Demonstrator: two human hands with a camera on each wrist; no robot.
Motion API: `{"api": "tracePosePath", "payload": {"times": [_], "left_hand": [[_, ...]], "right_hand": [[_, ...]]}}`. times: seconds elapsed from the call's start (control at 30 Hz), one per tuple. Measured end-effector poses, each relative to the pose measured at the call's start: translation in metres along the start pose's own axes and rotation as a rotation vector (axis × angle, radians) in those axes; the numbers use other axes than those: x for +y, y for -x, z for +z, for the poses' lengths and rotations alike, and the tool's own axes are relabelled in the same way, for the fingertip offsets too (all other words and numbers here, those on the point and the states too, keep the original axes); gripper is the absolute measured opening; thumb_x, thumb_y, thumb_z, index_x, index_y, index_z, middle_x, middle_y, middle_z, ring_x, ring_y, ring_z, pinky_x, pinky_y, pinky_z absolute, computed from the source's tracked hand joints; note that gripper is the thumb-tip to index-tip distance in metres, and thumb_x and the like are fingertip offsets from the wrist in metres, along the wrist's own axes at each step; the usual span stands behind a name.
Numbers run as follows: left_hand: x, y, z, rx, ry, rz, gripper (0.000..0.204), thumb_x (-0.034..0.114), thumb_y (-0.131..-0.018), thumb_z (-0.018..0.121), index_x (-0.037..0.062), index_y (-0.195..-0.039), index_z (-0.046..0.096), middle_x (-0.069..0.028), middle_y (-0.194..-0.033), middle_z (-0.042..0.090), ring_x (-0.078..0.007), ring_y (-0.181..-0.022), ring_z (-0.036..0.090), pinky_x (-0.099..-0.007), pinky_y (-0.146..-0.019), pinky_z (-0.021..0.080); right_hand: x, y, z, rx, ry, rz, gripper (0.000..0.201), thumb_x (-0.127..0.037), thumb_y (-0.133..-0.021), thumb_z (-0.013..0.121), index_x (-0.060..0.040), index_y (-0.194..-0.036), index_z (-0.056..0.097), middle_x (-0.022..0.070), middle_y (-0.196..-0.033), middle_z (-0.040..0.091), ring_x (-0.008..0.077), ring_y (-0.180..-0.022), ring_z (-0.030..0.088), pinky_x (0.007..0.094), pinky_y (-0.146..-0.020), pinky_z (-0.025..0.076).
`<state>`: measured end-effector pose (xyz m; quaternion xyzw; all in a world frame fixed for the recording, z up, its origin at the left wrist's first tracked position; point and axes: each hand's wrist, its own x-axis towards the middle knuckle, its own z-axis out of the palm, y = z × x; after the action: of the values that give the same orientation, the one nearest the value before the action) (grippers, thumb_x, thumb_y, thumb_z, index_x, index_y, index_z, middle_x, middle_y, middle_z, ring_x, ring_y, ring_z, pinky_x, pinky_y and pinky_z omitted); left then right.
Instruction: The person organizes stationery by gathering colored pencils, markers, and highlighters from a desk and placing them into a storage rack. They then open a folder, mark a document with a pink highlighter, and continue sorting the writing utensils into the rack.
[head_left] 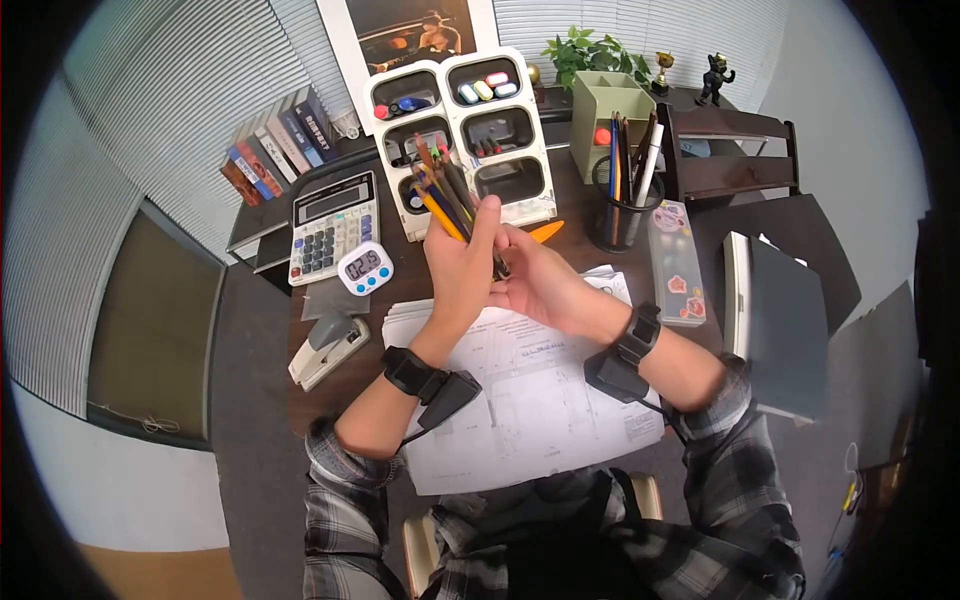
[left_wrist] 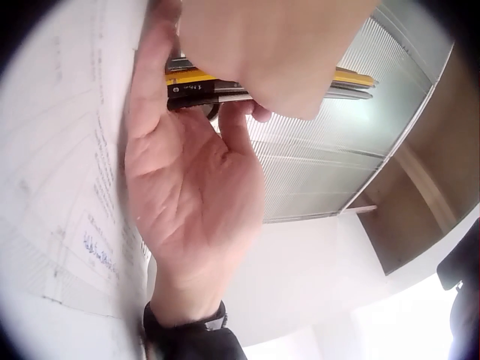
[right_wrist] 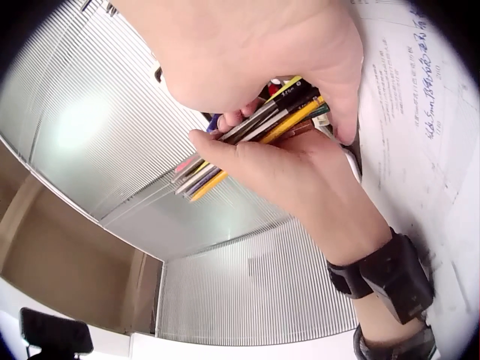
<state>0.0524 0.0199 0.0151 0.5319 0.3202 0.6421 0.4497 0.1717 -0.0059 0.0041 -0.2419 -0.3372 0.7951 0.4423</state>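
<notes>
A bundle of pencils and pens (head_left: 440, 208) slants up from between both hands. My left hand (head_left: 462, 270) grips it, thumb along the near side. My right hand (head_left: 550, 288) is cupped round the lower ends, touching the left hand. In the left wrist view the right palm (left_wrist: 196, 176) faces the camera, with yellow and dark pencils (left_wrist: 352, 78) crossing above it. From the right wrist, the left hand (right_wrist: 307, 169) shows round the pencils (right_wrist: 289, 124), which point down and left there; part of the bundle is hidden by the hands.
Printed sheets (head_left: 520, 400) lie under the forearms. Behind the hands stands a white compartment organizer (head_left: 462, 125). A calculator (head_left: 335, 225), timer (head_left: 365, 268) and stapler (head_left: 330, 350) are left; a mesh pen cup (head_left: 625, 215), a clear case (head_left: 678, 265) and a dark binder (head_left: 785, 320) are right.
</notes>
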Motion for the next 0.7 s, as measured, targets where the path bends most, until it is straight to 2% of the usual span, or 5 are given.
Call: {"api": "tracePosePath", "payload": {"times": [0.07,0.13,0.27,0.5,0.7], "left_hand": [[-0.004,-0.001,0.000,-0.030,0.017,-0.022,0.018,0.016,-0.095,0.068,0.0032,-0.092,0.055,0.0003,-0.068,0.059,-0.0050,-0.058,0.054,-0.0209,-0.053,0.041],[-0.005,-0.001,-0.001,-0.100,-0.017,-0.032,0.020,0.018,-0.095,0.067,0.0031,-0.089,0.056,-0.0002,-0.067,0.059,-0.0058,-0.057,0.054,-0.0213,-0.054,0.041],[0.001,-0.004,-0.005,-0.041,-0.003,-0.107,0.026,0.024,-0.098,0.062,0.0040,-0.085,0.055,-0.0007,-0.064,0.057,-0.0070,-0.055,0.053,-0.0223,-0.052,0.041],[-0.007,-0.010,-0.010,-0.004,0.151,-0.191,0.033,0.031,-0.102,0.055,0.0050,-0.082,0.050,-0.0019,-0.066,0.053,-0.0094,-0.051,0.052,-0.0243,-0.046,0.041],[-0.016,0.006,-0.002,-0.409,-0.027,-0.299,0.017,0.016,-0.100,0.055,0.0000,-0.096,0.051,-0.0043,-0.070,0.057,-0.0110,-0.052,0.056,-0.0247,-0.045,0.043]], "right_hand": [[-0.002,-0.001,-0.003,0.020,-0.023,-0.039,0.027,-0.037,-0.108,0.033,-0.0171,-0.093,0.043,0.0055,-0.126,0.052,0.0298,-0.114,0.062,0.0385,-0.098,0.053],[-0.004,-0.001,-0.005,-0.060,-0.007,-0.054,0.030,-0.041,-0.108,0.032,-0.0132,-0.106,0.044,0.0054,-0.147,0.034,0.0316,-0.117,0.060,0.0398,-0.102,0.051],[-0.004,-0.001,-0.006,-0.089,-0.032,0.013,0.033,-0.044,-0.107,0.033,-0.0131,-0.107,0.044,0.0042,-0.146,0.033,0.0301,-0.118,0.060,0.0391,-0.102,0.050],[-0.002,-0.010,-0.018,-0.004,0.288,-0.100,0.039,-0.048,-0.105,0.040,-0.0101,-0.103,0.049,-0.0002,-0.101,0.051,0.0182,-0.100,0.061,0.0354,-0.094,0.051],[-0.023,0.000,-0.019,0.133,0.507,-0.188,0.046,-0.047,-0.102,0.046,-0.0036,-0.109,0.059,0.0022,-0.073,0.058,0.0122,-0.060,0.060,0.0262,-0.062,0.054]]}}
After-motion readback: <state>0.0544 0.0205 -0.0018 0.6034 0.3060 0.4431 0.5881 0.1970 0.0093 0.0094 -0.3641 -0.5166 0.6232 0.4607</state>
